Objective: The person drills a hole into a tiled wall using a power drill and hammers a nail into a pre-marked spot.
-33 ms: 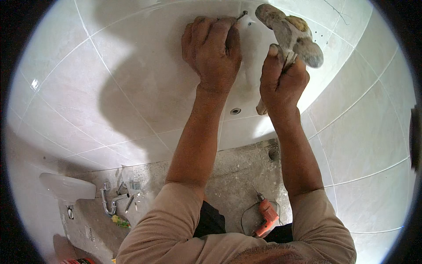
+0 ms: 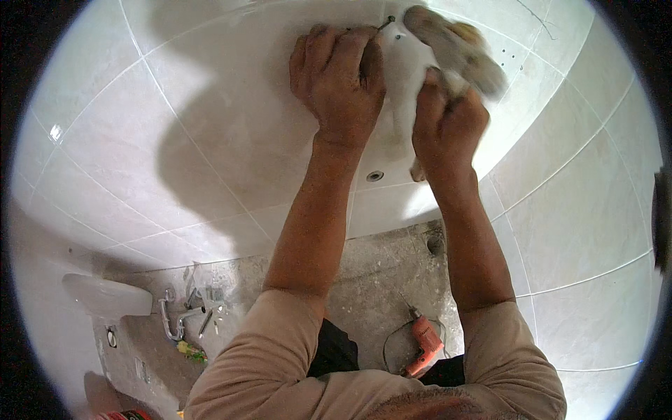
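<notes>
Blurred hammer (image 2: 458, 54) in right hand (image 2: 451, 126), apparently narrow gap to the fastener (image 2: 390, 20)

Fastener (image 2: 390, 20) stood at wall (image 2: 231, 133), just past your left hand (image 2: 341, 87). Hammer (image 2: 455, 50) sat in your right hand (image 2: 450, 129), right of fastener. Drill (image 2: 426, 341) lay on floor (image 2: 374, 276), below your right hand; basin (image 2: 112, 297), lower left of your left.

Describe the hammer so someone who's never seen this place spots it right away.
Find the pale tiled wall, then the person's right hand in front of it. The hammer is gripped there, its head jutting above the hand. That bulky, grey-brown head sets it apart from the thin dark fastener at the left hand.
</notes>
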A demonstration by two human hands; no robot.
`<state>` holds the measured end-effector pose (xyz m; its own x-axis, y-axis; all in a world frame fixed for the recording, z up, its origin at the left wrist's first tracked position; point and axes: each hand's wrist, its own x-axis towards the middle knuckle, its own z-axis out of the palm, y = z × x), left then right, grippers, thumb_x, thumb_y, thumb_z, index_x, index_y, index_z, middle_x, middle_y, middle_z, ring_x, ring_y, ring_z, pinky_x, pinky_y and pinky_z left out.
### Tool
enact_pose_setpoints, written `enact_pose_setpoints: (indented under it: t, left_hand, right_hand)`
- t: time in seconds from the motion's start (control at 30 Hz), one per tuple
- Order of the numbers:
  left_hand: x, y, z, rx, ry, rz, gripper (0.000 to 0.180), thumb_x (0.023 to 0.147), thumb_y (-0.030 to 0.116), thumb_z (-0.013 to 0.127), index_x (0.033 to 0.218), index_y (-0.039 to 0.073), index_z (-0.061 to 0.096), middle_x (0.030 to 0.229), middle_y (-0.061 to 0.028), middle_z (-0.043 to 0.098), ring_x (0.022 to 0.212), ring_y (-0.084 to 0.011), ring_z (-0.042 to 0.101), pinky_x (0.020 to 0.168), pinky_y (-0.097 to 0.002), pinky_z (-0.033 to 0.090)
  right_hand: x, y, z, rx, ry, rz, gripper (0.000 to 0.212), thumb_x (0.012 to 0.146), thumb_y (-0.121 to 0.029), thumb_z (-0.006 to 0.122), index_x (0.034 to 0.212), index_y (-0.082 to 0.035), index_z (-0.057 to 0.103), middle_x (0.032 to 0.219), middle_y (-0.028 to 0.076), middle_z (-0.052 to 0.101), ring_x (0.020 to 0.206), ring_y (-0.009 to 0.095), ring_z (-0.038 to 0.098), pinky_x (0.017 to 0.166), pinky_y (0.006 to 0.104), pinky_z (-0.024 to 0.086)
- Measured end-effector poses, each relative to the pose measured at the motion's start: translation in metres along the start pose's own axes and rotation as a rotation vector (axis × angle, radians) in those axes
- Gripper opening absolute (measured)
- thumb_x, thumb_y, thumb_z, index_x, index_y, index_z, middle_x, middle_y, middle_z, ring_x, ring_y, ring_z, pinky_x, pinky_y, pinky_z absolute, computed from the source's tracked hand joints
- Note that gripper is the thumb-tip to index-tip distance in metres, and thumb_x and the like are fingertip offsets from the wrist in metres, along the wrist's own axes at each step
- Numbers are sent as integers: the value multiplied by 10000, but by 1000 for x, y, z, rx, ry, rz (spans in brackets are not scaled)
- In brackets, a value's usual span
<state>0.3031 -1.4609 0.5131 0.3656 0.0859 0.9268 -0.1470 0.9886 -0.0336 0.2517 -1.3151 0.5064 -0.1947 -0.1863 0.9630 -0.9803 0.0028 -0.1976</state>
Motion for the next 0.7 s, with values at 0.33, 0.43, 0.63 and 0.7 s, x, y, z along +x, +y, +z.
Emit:
enact_pose_setpoints:
  t: [0.33, 0.43, 0.63, 0.7]
  left_hand:
    - [0, -3, -7, -111, -26, 0, 77, 763, 83, 763, 815, 113, 714, 785, -21, 627, 745, -228, 596, 737, -398, 448]
    - [-5, 2, -6, -50, -85, -7, 75, 775, 95, 769, 815, 130, 716, 785, 3, 627, 738, -209, 596, 737, -385, 441]
    - [-4, 12, 11, -75, -33, -27, 77, 786, 132, 791, 822, 140, 723, 786, 29, 626, 748, -187, 596, 738, -367, 425]
    - [-5, 12, 15, -49, -12, -9, 79, 788, 136, 794, 822, 141, 723, 782, 30, 624, 748, -186, 596, 736, -369, 424]
  right_hand:
    - [-75, -15, -57, 219, -82, 366, 216, 1052, -167, 475, 894, -21, 500, 621, 30, 531, 509, 92, 499, 451, 277, 406]
    - [-112, -20, -73, 277, -214, 619, 218, 1052, -169, 477, 892, -23, 500, 617, 23, 521, 508, 94, 497, 447, 281, 400]
    - [-155, -9, -91, 168, -359, 762, 240, 1019, -175, 557, 851, -4, 562, 591, 50, 519, 544, 96, 483, 478, 322, 391]
    - [-155, -8, -92, 166, -342, 784, 207, 991, -157, 596, 879, 16, 601, 588, 100, 524, 563, 114, 476, 503, 362, 405]
